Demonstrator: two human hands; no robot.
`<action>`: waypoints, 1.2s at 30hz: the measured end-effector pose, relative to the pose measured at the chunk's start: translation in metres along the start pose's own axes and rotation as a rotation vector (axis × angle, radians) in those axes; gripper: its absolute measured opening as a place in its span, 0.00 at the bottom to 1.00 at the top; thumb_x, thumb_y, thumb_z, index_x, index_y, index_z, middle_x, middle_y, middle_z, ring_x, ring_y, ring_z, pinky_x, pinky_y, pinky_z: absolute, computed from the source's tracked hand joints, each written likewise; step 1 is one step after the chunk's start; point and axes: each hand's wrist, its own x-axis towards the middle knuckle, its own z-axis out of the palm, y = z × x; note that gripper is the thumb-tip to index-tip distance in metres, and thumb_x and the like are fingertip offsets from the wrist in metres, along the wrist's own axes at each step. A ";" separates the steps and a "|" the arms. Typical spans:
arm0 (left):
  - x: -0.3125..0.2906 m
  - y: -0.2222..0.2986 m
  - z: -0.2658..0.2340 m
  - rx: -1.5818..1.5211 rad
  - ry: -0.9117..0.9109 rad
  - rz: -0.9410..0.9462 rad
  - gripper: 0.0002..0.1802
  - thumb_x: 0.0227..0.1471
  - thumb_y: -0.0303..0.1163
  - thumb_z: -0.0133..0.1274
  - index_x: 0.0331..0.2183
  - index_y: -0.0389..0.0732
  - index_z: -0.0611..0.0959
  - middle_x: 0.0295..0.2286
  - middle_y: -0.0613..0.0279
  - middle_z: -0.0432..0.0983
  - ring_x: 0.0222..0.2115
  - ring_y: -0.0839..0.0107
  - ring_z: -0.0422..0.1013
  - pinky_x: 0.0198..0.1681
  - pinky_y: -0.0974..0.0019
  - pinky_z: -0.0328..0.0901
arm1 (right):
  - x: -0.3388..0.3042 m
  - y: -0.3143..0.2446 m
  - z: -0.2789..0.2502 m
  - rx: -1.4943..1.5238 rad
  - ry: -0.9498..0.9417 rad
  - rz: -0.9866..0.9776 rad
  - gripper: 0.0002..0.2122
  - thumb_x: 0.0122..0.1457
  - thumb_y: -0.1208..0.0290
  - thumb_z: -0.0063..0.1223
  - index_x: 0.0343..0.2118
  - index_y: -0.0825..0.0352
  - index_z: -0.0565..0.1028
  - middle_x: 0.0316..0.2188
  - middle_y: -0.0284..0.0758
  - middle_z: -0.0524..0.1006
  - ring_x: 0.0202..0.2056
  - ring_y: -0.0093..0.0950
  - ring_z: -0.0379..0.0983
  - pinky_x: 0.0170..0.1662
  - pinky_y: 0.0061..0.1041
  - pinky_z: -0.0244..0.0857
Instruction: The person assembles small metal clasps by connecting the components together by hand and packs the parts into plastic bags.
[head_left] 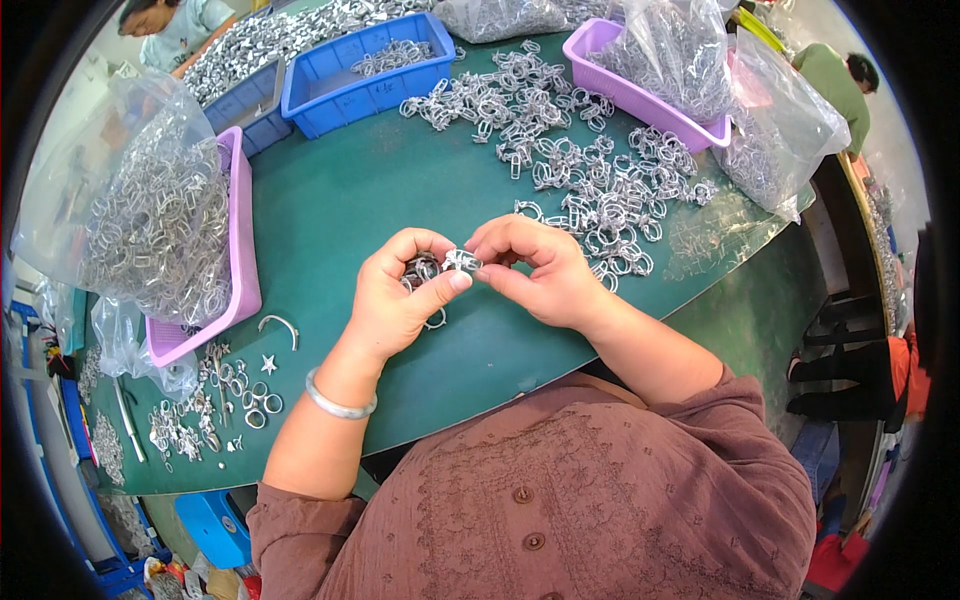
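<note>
My left hand (398, 298) and my right hand (540, 272) meet over the green table (350, 200). Together they pinch a small silver metal clip (461, 260) between the fingertips. My left palm also cups a small bunch of dark metal rings (420, 270). A silver bangle (338, 403) sits on my left wrist. Just beyond my right hand lies a loose spread of silver metal clips (590, 190).
A pink tray (243, 270) with a clear bag of clips (150, 215) stands at the left. Blue trays (365, 85) sit at the back, another pink tray (640, 100) with bags at the back right. Small metal parts (215, 400) lie near left. Other people sit at both far corners.
</note>
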 end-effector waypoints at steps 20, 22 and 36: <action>0.003 -0.005 -0.001 0.056 -0.012 0.148 0.17 0.38 0.20 0.57 0.36 0.40 0.78 0.31 0.65 0.70 0.30 0.77 0.65 0.34 0.74 0.62 | -0.002 0.003 0.002 -0.033 0.083 -0.130 0.18 0.43 0.84 0.53 0.40 0.68 0.65 0.33 0.35 0.71 0.30 0.21 0.69 0.33 0.19 0.64; 0.004 -0.006 -0.002 0.050 -0.013 0.143 0.17 0.38 0.20 0.57 0.36 0.39 0.79 0.31 0.65 0.70 0.31 0.77 0.65 0.34 0.74 0.62 | -0.002 0.003 0.003 -0.048 0.076 -0.137 0.19 0.43 0.84 0.54 0.41 0.68 0.65 0.33 0.35 0.71 0.29 0.21 0.68 0.33 0.19 0.64; 0.009 -0.003 -0.030 -0.965 -0.022 -0.098 0.17 0.50 0.38 0.44 0.41 0.40 0.71 0.43 0.55 0.66 0.37 0.59 0.67 0.30 0.64 0.68 | 0.000 -0.010 0.017 -0.618 -0.383 -0.101 0.16 0.42 0.66 0.58 0.34 0.67 0.71 0.29 0.39 0.68 0.35 0.37 0.65 0.39 0.33 0.60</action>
